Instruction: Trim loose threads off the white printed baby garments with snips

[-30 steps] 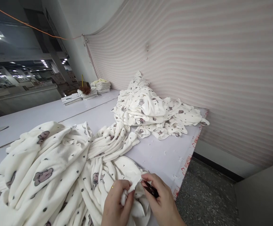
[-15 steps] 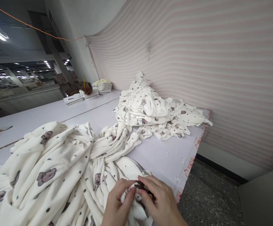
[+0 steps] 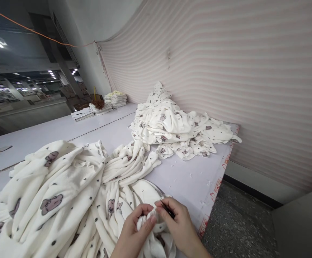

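Note:
A white fleece garment (image 3: 64, 193) printed with small grey-pink animals lies bunched across the near part of the table (image 3: 188, 179). My left hand (image 3: 134, 231) is closed, pinching a fold at the garment's edge. Right beside it, my right hand (image 3: 179, 225) is closed round a small dark tool (image 3: 168, 212), its tip at the pinched cloth. The two hands touch at the fingertips near the table's front edge.
A second heap of the same printed fleece (image 3: 172, 125) lies further back against the striped wall covering (image 3: 226, 71). Stacks of folded pieces (image 3: 102, 105) sit at the far end of the table. The table's right edge (image 3: 217, 179) drops to a speckled floor (image 3: 239, 222).
Both hands stay at the same fold; my right hand has shifted slightly, bringing the dark tool up to the pinched cloth. The view has wobbled a little.

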Demonstrator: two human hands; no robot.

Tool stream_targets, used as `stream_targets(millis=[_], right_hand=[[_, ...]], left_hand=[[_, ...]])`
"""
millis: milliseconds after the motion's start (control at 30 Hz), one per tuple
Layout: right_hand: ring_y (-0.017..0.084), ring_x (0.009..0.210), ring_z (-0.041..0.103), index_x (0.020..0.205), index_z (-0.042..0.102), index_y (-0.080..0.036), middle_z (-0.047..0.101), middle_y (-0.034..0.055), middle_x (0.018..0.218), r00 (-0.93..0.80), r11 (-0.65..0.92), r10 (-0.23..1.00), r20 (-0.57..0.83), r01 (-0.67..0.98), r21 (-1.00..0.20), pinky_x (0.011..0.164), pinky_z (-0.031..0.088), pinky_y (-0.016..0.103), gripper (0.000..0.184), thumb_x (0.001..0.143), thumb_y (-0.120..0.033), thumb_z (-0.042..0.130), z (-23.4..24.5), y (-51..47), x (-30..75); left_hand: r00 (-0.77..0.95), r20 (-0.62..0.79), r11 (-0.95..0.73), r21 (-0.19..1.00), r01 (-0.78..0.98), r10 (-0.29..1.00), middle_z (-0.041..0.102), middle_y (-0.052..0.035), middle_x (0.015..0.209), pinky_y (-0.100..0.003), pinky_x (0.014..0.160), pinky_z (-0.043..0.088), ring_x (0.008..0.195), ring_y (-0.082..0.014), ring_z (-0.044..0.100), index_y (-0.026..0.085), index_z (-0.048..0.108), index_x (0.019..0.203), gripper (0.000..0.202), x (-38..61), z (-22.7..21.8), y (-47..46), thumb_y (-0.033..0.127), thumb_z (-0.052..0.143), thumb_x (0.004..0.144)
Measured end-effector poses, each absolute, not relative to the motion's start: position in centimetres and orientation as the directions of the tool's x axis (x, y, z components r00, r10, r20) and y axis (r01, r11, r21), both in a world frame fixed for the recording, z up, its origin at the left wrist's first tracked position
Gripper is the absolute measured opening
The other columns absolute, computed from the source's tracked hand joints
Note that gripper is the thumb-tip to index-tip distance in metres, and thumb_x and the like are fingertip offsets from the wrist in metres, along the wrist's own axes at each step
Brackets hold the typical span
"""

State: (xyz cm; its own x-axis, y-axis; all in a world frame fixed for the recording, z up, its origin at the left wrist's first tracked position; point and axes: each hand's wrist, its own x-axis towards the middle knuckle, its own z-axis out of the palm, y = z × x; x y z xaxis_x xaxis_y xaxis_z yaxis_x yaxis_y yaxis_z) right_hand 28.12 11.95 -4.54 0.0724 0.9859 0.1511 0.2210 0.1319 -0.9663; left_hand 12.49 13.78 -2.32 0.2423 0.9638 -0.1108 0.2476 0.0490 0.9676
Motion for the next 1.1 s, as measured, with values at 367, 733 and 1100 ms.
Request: stream_targets(millis=[367,733,1100], right_hand=[[0.018,0.080,0.063,0.094,0.054,-0.021,0.064,0.0025,0.084,0.132,0.137,0.979,0.158,0.154,-0.979,0.073,0.051,0.026,0.009,0.088,-0.027,0.055,-3.8,12.0,28.3],[0.022,0.086,0.066,0.089,0.072,-0.023,0.072,0.0046,0.089,0.062,0.133,0.987,0.149,0.212,-0.968,0.077,0.052,0.030,0.014,0.086,-0.026,0.059,-3.9,11.1,28.7],[0.019,0.078,0.061,0.088,0.069,-0.018,0.066,0.0011,0.078,0.087,-0.066,0.994,-0.071,-0.060,-0.996,0.069,0.047,0.026,0.026,0.086,-0.042,0.058,-5.2,12.4,31.3]], left_hand=[[0.221,-0.141,0.075,0.957,0.281,0.965,0.066,0.0001,0.072,-0.025,0.070,0.047,0.073,-0.0194,0.060,0.018,0.066,0.081,0.032,13.3,-1.2,14.1,0.050,0.061,0.080],[0.199,0.080,-0.148,0.923,0.356,0.977,0.074,-0.0050,0.090,-0.030,0.080,0.053,0.087,-0.0228,0.067,0.022,0.073,0.092,0.023,13.0,-2.6,14.0,0.039,0.061,0.082],[0.032,-0.232,0.233,0.972,-0.040,0.972,0.074,0.0011,0.072,-0.032,0.063,0.058,0.073,-0.0253,0.072,0.021,0.067,0.094,0.026,11.0,0.0,16.6,0.036,0.072,0.073]])
